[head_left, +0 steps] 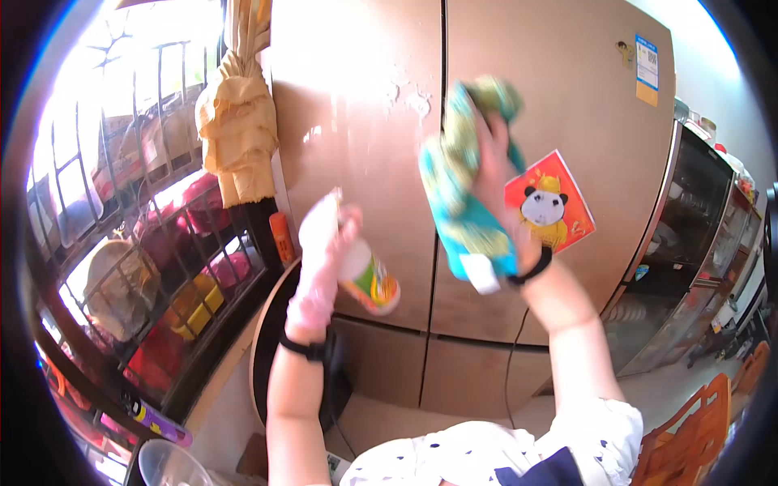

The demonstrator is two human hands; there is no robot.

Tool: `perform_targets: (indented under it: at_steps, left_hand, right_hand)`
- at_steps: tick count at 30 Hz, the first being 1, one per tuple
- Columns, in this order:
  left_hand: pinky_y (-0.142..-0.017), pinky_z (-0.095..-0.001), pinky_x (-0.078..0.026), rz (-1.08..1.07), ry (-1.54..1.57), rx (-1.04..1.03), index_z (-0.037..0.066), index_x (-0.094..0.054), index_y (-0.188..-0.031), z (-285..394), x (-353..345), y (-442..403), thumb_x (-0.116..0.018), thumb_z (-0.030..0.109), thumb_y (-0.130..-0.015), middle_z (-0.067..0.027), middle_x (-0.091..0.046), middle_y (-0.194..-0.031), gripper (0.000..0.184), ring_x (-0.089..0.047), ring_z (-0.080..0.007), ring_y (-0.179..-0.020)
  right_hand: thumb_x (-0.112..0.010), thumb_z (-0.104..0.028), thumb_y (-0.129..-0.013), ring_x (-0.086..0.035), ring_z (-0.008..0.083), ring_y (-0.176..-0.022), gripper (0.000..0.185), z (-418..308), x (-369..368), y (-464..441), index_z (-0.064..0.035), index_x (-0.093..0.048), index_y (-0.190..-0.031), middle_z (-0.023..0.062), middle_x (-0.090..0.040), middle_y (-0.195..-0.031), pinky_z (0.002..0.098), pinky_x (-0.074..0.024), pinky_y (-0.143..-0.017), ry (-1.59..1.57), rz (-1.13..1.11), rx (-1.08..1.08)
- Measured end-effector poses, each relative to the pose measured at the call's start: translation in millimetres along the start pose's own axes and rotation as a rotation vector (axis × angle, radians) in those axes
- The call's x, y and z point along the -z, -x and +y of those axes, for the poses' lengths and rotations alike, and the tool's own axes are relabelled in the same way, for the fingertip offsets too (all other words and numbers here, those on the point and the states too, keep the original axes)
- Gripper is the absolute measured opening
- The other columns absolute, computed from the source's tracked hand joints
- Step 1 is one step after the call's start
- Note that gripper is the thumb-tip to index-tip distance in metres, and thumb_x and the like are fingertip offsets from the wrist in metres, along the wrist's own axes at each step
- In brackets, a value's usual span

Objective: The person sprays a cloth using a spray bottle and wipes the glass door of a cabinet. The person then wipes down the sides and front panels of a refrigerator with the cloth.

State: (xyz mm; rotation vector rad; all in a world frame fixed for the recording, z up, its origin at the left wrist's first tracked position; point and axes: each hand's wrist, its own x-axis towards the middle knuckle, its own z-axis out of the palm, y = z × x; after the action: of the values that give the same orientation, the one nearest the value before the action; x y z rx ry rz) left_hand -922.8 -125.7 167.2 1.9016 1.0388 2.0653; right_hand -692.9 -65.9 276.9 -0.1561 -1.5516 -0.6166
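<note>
Head view: your right hand (pixel 493 166) curls round a soft-looking teal-and-yellow patterned cloth (pixel 444 190), best held bunched, before the inner door edges of the beige refrigerator (pixel 559 105); your left hand (pixel 327 247) grips a white plastic spray bottle (pixel 371 282).

"What does the left hand (pixel 330 253) hold?"
"A spray bottle (pixel 370 282). The right hand (pixel 491 178) has a teal-and-yellow cloth (pixel 463 231) at the refrigerator door (pixel 559 97)."
"Beside that?"
"A red panda-print card (pixel 545 206)."
</note>
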Motion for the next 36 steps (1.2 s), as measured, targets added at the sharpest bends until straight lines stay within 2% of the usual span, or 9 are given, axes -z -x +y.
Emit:
perform_targets:
  at_steps: [1, 9, 14, 16, 18, 24, 30, 33, 36]
  left_hand:
    - [-0.074, -0.0364, -0.05, -0.005, -0.136, -0.035, 0.002, -0.066, -0.097, -12.4, 6.1, 18.6, -0.065, 0.007, -0.083, -0.0097, -0.063, -0.083, 0.015, -0.061, -0.0263, -0.077]
    - [-0.085, -0.0274, -0.049, 0.146, 0.398, 0.629, 0.003, -0.054, -0.132, -59.3, 22.9, 162.1, -0.069, 0.001, -0.085, -0.0042, -0.065, -0.108, 0.049, -0.06, -0.0112, -0.093]
    - [-0.084, -0.0269, -0.051, 0.137, 0.355, 0.708, 0.001, -0.056, -0.128, -82.1, 31.6, 194.2, -0.07, 0.002, -0.084, -0.0048, -0.068, -0.106, 0.046, -0.061, -0.0107, -0.089]
    - [-0.084, -0.0269, -0.051, 0.15, 0.37, 0.699, 0.001, -0.056, -0.128, -98.9, 39.9, 213.2, -0.07, 0.001, -0.083, -0.0049, -0.068, -0.105, 0.046, -0.062, -0.0108, -0.088]
    - [-0.083, -0.0266, -0.053, 0.201, 0.375, 0.713, -0.001, -0.056, -0.127, -103.9, 50.1, 223.6, -0.07, -0.003, -0.081, -0.0057, -0.068, -0.104, 0.048, -0.062, -0.0112, -0.088]
    - [-0.082, -0.0263, -0.053, 0.255, 0.248, 0.791, -0.001, -0.056, -0.128, -132.8, 73.1, 238.8, -0.073, -0.002, -0.078, -0.007, -0.068, -0.105, 0.053, -0.062, -0.0107, -0.088]
    - [-0.083, -0.0271, -0.053, 0.181, 0.322, 0.746, -0.001, -0.056, -0.127, -137.5, 63.6, 232.1, -0.073, -0.001, -0.078, -0.0068, -0.068, -0.107, 0.051, -0.063, -0.0113, -0.089]
    - [-0.083, -0.0267, -0.053, 0.165, 0.414, 0.713, -0.001, -0.057, -0.125, -127.0, 62.3, 233.1, -0.073, -0.002, -0.079, -0.0068, -0.068, -0.107, 0.049, -0.063, -0.0109, -0.089]
    - [-0.082, -0.0265, -0.053, 0.225, 0.502, 0.779, -0.001, -0.056, -0.127, -123.0, 66.8, 253.0, -0.073, -0.001, -0.079, -0.007, -0.068, -0.107, 0.051, -0.062, -0.0108, -0.088]
  right_hand:
    - [-0.073, -0.021, -0.071, -0.047, 0.0381, -0.116, 0.068, 26.4, -32.1, -24.7, -0.0159, -0.053, -0.136, 0.0186, -0.05, -0.124, 0.0479, -0.0376, -0.099, 0.085, 0.085, -0.022]
    - [-0.048, -0.064, -0.085, -0.015, 0.0439, -0.145, 0.073, 37.5, -175.1, -36.7, -0.0207, -0.044, -0.144, 0.0167, -0.024, -0.157, 0.0795, -0.01, -0.102, 0.888, -0.599, -0.08]
    - [-0.059, -0.041, -0.086, -0.038, 0.0366, -0.136, 0.049, -2.3, -194.5, 182.5, -0.0263, -0.056, -0.132, 0.0106, -0.044, -0.145, 0.0568, -0.037, -0.105, 0.399, -1.159, 0.756]
    - [-0.059, -0.029, -0.089, -0.057, 0.028, -0.116, 0.035, -3.8, -184.7, 144.7, -0.0259, -0.063, -0.124, 0.0086, -0.061, -0.127, 0.0391, -0.0473, -0.097, -0.426, -1.242, 0.081]
    - [-0.05, -0.015, -0.094, -0.063, 0.0205, -0.1, 0.032, 30.3, -196.6, 64.4, -0.0112, -0.064, -0.123, 0.0091, -0.067, -0.114, 0.0343, -0.0496, -0.091, -0.33, -1.162, -0.181]
    - [-0.044, -0.033, -0.095, -0.028, 0.0369, -0.14, 0.053, 71.9, -267.0, -145.2, -0.0046, -0.044, -0.14, 0.0209, -0.035, -0.149, 0.0455, -0.0216, -0.115, 0.879, -0.227, 0.067]
    - [-0.052, -0.023, -0.089, -0.035, 0.0372, -0.138, 0.052, -28.0, -284.7, 105.8, -0.0001, -0.05, -0.136, 0.0166, -0.045, -0.144, 0.0524, -0.0224, -0.115, 0.481, -0.97, 0.6]
    - [-0.057, -0.025, -0.088, -0.054, 0.0299, -0.123, 0.044, -42.2, -253.5, 173.9, -0.011, -0.057, -0.13, 0.0139, -0.059, -0.131, 0.0427, -0.0383, -0.108, -0.333, -1.292, 0.009]
    - [-0.045, -0.038, -0.097, -0.06, 0.032, -0.113, 0.04, 15.5, -287.3, 124.2, -0.0152, -0.059, -0.126, 0.0147, -0.062, -0.125, 0.0402, -0.0476, -0.098, 0.116, -1.215, 0.221]
